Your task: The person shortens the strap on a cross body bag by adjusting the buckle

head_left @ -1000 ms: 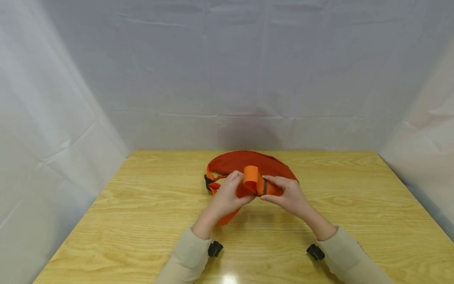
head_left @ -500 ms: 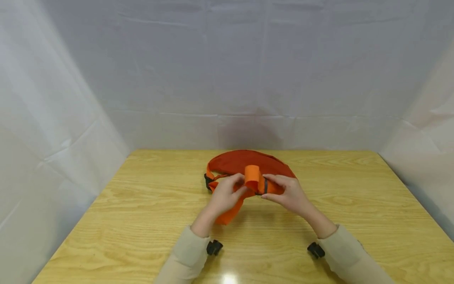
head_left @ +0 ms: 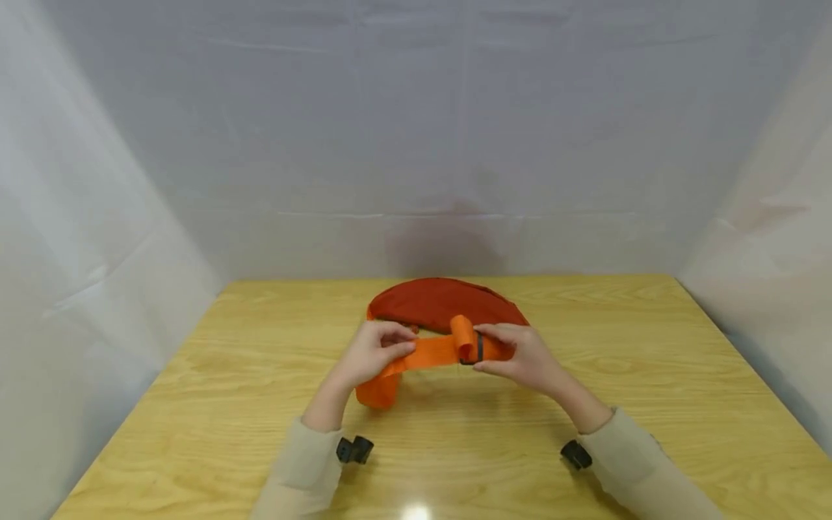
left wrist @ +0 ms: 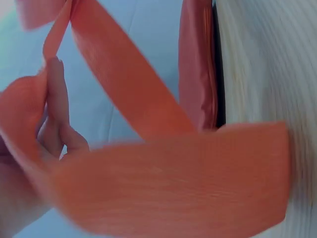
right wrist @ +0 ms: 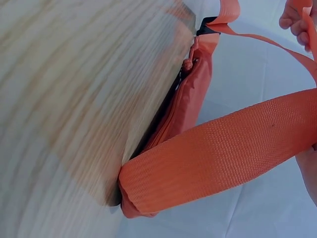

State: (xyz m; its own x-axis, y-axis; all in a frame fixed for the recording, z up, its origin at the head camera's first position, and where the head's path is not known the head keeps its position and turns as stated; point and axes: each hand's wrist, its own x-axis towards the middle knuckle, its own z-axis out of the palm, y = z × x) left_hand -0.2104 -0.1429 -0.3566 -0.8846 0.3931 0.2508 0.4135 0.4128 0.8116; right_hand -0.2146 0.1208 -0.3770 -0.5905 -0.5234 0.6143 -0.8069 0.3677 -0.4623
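A red waist bag (head_left: 448, 302) lies toward the back of the table, its orange webbing strap (head_left: 432, 352) raised in front of it. My left hand (head_left: 370, 355) pinches the strap between thumb and fingers, and a tail of webbing hangs below it. At the other end, my right hand (head_left: 526, 355) grips the strap beside a dark slider (head_left: 479, 348). A small loop of webbing stands up just left of that slider. In the left wrist view a broad, blurred fold of strap (left wrist: 173, 183) partly covers the left hand (left wrist: 57, 114).
Beneath everything is a wood-grain table (head_left: 260, 404), with white sheeting (head_left: 416, 144) behind and at both sides. The right wrist view shows the bag's zipper pull (right wrist: 187, 64) and a black buckle (right wrist: 207, 26) at its far end.
My left hand has moved left along with the strap, which now stretches between both hands. The upright loop looks smaller. My right hand stays by the slider; the head view has shifted slightly.
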